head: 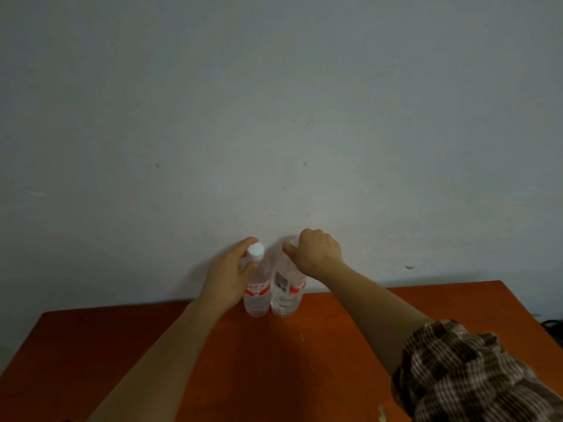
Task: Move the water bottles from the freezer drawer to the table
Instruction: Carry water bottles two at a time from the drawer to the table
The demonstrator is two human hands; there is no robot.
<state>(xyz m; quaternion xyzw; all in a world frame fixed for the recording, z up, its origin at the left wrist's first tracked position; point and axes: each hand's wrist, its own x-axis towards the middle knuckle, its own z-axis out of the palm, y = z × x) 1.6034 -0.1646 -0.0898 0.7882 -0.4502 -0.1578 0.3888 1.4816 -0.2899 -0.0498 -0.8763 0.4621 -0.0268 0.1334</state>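
At the wall end of the worktop (152, 345), both hands sit on bottle tops. The left hand (227, 275) curls round the neck of the left bottle (257, 295), just under its white cap (255, 251), with the fingers on the side toward the wall (274, 117). The right hand (316, 252), knuckles up, closes over the top of the right bottle (286, 292) and hides most of its cap. Both bottles stand upright just in front of the wall, bases on the worktop, side by side and touching or nearly so. Each hand is at its own bottle, arms uncrossed. I judge the next move to be a release: the fingers open and draw up and back from the wall without tipping either bottle. Farther from the wall, a checked sleeve (472, 370) covers the right arm. No freezer drawer is in view.
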